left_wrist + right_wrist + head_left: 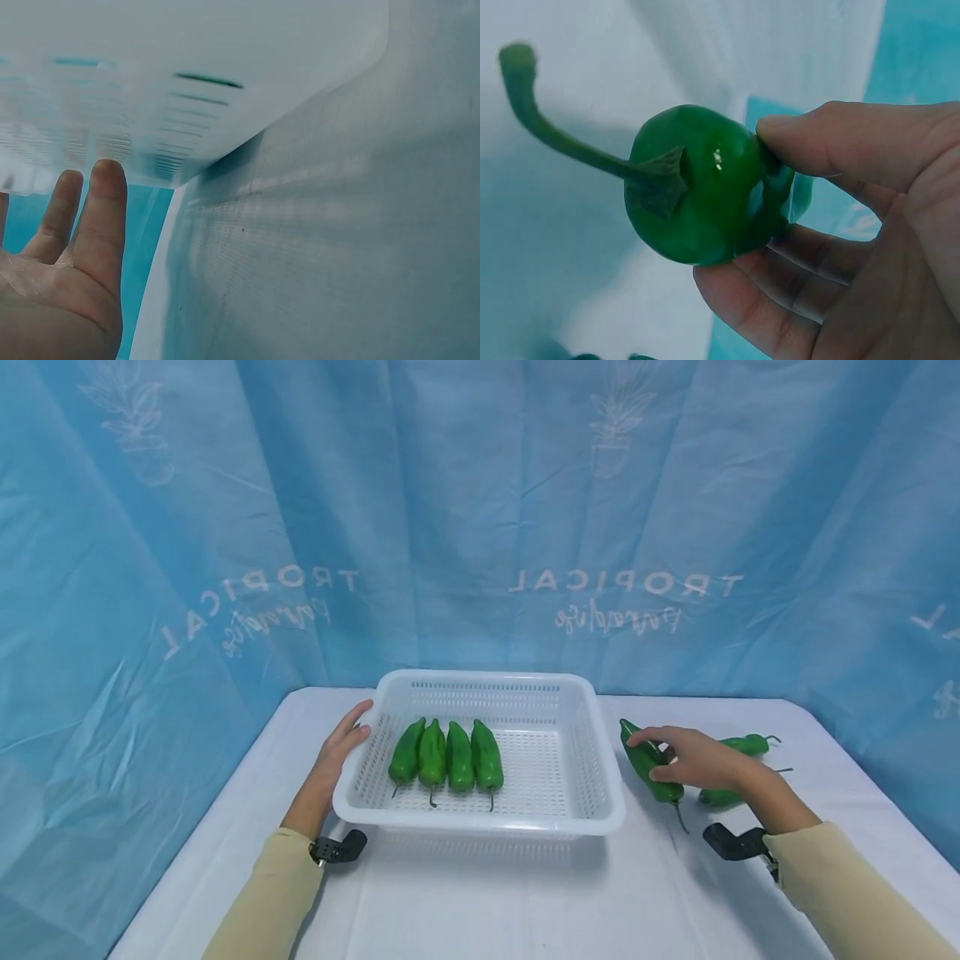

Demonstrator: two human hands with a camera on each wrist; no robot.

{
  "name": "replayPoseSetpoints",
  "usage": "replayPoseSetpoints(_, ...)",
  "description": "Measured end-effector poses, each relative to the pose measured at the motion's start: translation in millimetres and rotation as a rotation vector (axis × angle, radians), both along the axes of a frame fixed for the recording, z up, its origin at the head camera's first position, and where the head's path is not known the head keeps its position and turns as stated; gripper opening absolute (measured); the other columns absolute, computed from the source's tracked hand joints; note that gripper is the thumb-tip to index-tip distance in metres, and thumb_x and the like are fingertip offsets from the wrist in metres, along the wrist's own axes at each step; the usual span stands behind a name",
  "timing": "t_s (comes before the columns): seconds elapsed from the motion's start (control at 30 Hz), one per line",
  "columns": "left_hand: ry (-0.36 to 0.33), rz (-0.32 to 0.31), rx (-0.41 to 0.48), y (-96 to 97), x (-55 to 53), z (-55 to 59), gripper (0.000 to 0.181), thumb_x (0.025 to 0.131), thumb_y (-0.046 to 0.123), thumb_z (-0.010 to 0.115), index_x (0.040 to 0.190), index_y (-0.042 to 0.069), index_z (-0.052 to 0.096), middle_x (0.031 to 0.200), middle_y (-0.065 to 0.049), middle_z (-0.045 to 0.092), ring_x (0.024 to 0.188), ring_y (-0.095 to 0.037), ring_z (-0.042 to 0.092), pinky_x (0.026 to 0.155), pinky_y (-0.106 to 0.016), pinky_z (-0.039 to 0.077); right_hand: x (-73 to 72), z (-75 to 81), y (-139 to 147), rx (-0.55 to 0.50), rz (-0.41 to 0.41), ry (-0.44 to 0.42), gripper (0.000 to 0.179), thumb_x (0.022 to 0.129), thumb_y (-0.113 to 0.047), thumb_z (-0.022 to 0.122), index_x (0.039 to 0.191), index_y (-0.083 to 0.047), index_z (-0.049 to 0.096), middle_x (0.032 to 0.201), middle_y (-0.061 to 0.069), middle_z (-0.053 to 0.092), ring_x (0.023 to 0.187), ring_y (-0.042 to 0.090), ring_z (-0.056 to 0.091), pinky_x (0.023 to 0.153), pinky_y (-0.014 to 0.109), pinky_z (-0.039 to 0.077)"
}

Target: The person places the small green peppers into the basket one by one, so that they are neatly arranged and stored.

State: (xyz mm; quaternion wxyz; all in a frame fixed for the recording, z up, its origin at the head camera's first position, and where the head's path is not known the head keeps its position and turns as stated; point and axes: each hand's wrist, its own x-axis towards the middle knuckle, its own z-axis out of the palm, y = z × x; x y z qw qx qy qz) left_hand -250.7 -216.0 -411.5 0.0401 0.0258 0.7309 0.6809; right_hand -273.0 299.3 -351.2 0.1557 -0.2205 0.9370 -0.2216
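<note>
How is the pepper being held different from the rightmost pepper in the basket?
The held pepper is pinched in the right grip, outside the basket; the rightmost basket pepper lies inside, unheld.
In the head view, the held pepper slants more than the rightmost basket pepper.
Both are green, with their stems at the near end.

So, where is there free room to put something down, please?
Inside the white basket, right of its four peppers; also the white tablecloth in front of the basket, between both sleeves. Crowded: right of the basket, where the right hand grips one pepper near two loose peppers.
</note>
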Motion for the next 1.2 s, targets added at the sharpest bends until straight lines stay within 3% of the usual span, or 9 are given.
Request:
replayPoseSetpoints(0.23,-0.013,-0.002,0.003,0.4,-0.8,0.4,0.058,0.104,0.041,0.038,0.158,0.034,0.016,0.164,-0.006,0.028,0.144,-0.039,0.04,0.105,-0.046,0.05,39.6,14.3,8,-0.072,0.004,0.103,0.052,0.087,-0.017,0.072,0.136,-0.009,0.055,0.132,0.018,0.059,0.103,0.028,0.065,0.067,0.028,0.054)
replayPoseSetpoints(0.47,-0.014,-0.002,-0.003,1.5,-0.2,1.5,0.058,0.104,0.042,0.037,0.158,0.035,0.016,0.164,-0.006,0.027,0.144,-0.039,0.04,0.105,-0.048,0.049,62.0,11.4,16,-0.107,0.011,0.159,0.054,0.086,-0.017,0.075,0.136,-0.011,0.055,0.133,0.019,0.058,0.093,0.017,0.066,0.065,0.024,0.054)
replayPoseSetpoints(0.6,-0.008,-0.014,-0.003,1.3,0.5,2.3,0.059,0.105,0.043,0.037,0.158,0.035,0.014,0.165,-0.007,0.026,0.145,-0.04,0.039,0.105,-0.047,0.049,70.6,9.6,18,-0.15,-0.01,0.126,0.055,0.086,-0.016,0.075,0.137,-0.011,0.053,0.134,0.022,0.056,0.091,0.016,0.068,0.064,0.024,0.055)
replayPoseSetpoints(0.8,-0.018,0.003,0.004,-0.8,2.8,0.6,0.058,0.105,0.041,0.036,0.158,0.035,0.015,0.165,-0.007,0.025,0.145,-0.039,0.038,0.105,-0.045,0.05,80.9,11.2,17,-0.217,0.033,0.1,0.056,0.088,-0.019,0.074,0.139,-0.014,0.051,0.133,0.019,0.055,0.095,0.006,0.067,0.064,0.025,0.056)
replayPoseSetpoints(1.2,-0.011,-0.006,0.001,0.4,2.9,3.0,0.056,0.106,0.039,0.033,0.159,0.035,0.014,0.165,-0.006,0.025,0.145,-0.039,0.038,0.107,-0.046,0.048,92.5,14.6,10,-0.19,0.058,0.176,0.054,0.087,-0.02,0.076,0.136,-0.018,0.053,0.126,0.011,0.058,0.095,0.003,0.065,0.064,0.023,0.056)
